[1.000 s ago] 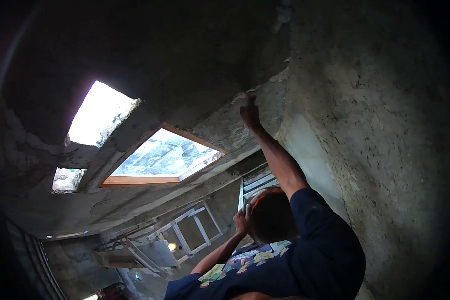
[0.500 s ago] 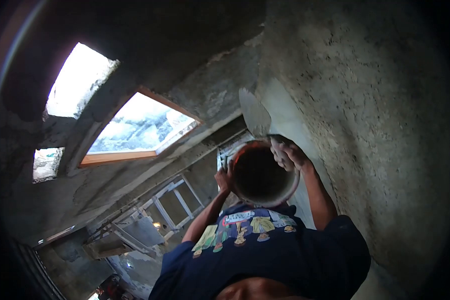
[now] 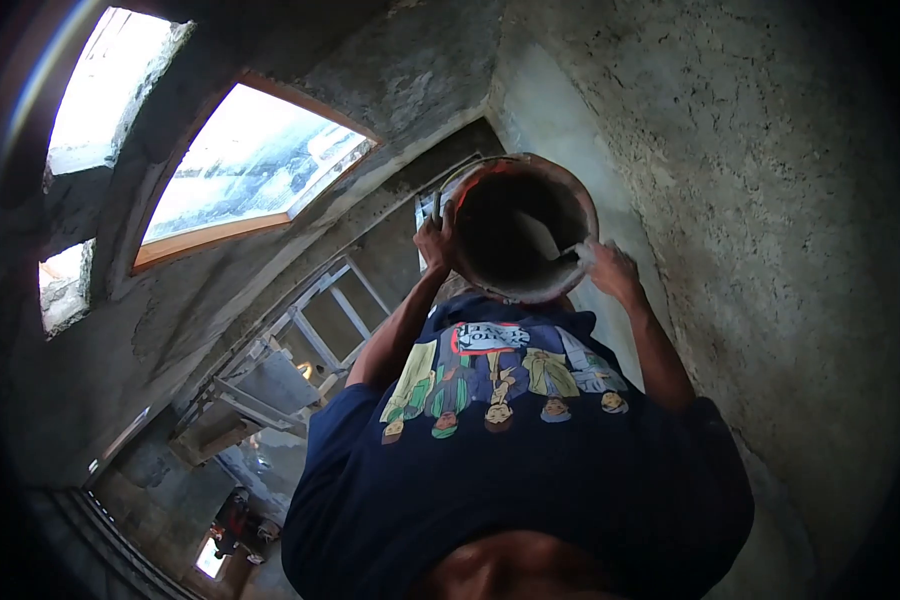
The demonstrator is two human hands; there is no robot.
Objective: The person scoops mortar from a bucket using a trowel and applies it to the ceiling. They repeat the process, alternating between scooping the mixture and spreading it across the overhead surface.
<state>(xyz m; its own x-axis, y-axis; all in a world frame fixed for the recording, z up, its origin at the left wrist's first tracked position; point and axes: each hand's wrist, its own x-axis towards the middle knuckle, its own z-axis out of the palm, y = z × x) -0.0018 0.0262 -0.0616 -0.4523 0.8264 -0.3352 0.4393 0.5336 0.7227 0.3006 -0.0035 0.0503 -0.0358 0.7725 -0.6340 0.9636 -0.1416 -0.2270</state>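
A round bucket [image 3: 580, 195], dark inside with a reddish patch on its inner wall, is held in front of my chest with its mouth facing me. My left hand [image 3: 433, 245] grips the bucket at its left rim. At the right rim, my right hand [image 3: 610, 268] is closed around the handle of a trowel, the handle mostly hidden by the fingers. The trowel's pale flat blade [image 3: 538, 235] reaches inside the bucket. What lies at the bottom of the bucket is too dark to make out.
A rough cement wall [image 3: 770, 200] rises close on my right, with a smoother pale strip beside it. To the left are a wood-framed window [image 3: 250, 165] and bright wall openings [image 3: 110, 90]. Below stand a wooden frame [image 3: 335, 310] and, farther off, a dark-clothed person [image 3: 235, 520].
The trowel blade, raised beyond the bucket earlier, is now inside it. My right hand has moved down to the right rim. The bucket sits higher in view.
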